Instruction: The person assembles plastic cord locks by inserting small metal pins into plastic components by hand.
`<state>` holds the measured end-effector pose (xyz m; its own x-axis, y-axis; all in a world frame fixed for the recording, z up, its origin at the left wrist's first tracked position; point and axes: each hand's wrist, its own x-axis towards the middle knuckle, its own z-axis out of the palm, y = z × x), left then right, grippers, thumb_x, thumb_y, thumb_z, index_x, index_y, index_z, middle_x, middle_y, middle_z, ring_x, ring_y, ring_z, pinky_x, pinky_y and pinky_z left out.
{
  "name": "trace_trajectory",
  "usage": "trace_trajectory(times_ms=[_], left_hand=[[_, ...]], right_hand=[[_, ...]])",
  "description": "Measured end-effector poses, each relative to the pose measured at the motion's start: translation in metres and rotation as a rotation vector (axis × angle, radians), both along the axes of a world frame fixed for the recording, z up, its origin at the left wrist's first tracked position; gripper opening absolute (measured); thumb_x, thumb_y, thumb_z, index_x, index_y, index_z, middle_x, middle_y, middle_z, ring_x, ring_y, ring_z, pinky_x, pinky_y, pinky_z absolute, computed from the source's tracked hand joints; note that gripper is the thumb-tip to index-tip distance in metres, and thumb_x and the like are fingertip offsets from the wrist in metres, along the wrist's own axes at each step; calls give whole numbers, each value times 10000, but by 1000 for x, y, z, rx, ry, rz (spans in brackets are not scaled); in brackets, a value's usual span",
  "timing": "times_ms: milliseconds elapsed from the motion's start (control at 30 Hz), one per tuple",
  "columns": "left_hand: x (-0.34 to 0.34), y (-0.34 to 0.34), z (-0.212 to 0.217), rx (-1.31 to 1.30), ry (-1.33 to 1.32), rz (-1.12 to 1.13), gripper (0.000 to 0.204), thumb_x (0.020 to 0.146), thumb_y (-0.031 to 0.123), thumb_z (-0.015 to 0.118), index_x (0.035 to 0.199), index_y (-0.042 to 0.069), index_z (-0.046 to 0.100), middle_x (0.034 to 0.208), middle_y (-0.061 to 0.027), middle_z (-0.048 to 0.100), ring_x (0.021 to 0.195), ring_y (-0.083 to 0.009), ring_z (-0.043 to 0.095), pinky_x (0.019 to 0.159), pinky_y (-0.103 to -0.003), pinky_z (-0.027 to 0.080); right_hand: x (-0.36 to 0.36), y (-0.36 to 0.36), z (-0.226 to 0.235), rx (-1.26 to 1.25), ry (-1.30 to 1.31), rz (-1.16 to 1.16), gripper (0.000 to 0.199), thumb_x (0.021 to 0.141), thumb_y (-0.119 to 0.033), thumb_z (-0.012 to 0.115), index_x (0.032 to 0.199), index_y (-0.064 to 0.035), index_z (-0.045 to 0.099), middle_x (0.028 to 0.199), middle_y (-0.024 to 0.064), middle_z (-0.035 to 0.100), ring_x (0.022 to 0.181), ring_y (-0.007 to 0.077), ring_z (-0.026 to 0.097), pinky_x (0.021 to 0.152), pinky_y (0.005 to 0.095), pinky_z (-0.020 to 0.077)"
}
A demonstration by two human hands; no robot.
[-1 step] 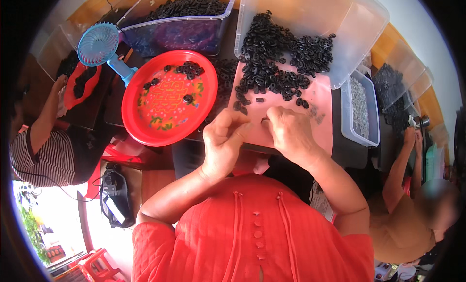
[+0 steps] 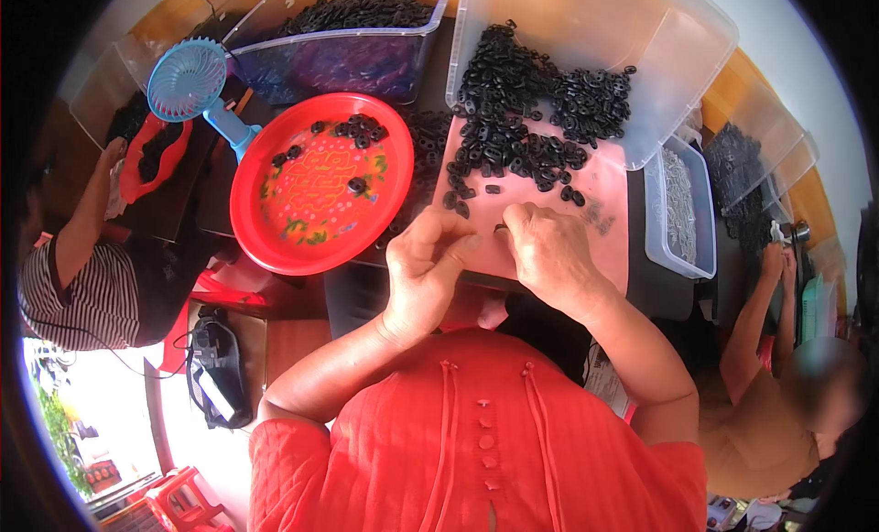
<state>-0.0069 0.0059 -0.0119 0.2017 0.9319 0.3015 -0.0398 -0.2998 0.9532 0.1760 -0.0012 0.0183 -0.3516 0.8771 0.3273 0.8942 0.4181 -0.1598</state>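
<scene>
Over the front of a pink sheet [image 2: 604, 248], my two hands face each other a short gap apart. My right hand [image 2: 554, 257] is closed in a pinch on a small black part [image 2: 501, 228], of which only an edge shows. Thumb and forefinger of my left hand [image 2: 424, 271] are drawn together; whatever lies between them is hidden or too small to name. Just beyond my hands, a heap of black oval parts with holes [image 2: 513, 102] spills onto the sheet from a tipped clear bin [image 2: 682, 56]. A few loose ones [image 2: 572, 196] lie nearer.
Left of my hands sits a red tray [image 2: 247, 216] with several black parts. Behind it are a blue handheld fan [image 2: 188, 79] and a full clear bin [image 2: 339, 60]. A small tub [image 2: 700, 257] of silvery pieces stands right. Other people work on both sides.
</scene>
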Motion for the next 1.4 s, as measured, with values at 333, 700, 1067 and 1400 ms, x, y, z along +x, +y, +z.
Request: trace_trajectory(times_ms=[333,700,1067,1400], left_hand=[[-9,2,-2,-66,-64,-95,112,844,-58,649,920,0,591,833,-65,568,713,-124,563,662,-261,475],[-5,6,-6,-19,-70,-70,140,817,-66,661,916,4,591,806,-77,565,713,-155,575,661,-275,474],[-8,0,-7,96,71,-77,124,816,-28,672,928,0,628,835,-89,587,771,-166,593,697,-283,480],[-10,3,-10,126,8,-79,129,808,-62,679,907,-3,620,813,-67,569,716,-131,564,658,-253,461]], right_hand=[[3,5,4,-160,-106,72,91,814,-70,597,868,-31,535,764,130,607,711,310,634,617,411,490],[-1,16,12,-168,-204,129,115,716,-113,627,776,-15,613,724,167,636,663,321,666,601,424,522],[9,54,20,-402,145,136,90,812,-107,615,796,-20,633,738,134,651,662,281,657,582,377,489],[-3,67,74,-330,1150,110,257,878,-115,627,1106,1,639,828,34,644,711,83,590,585,203,401]])
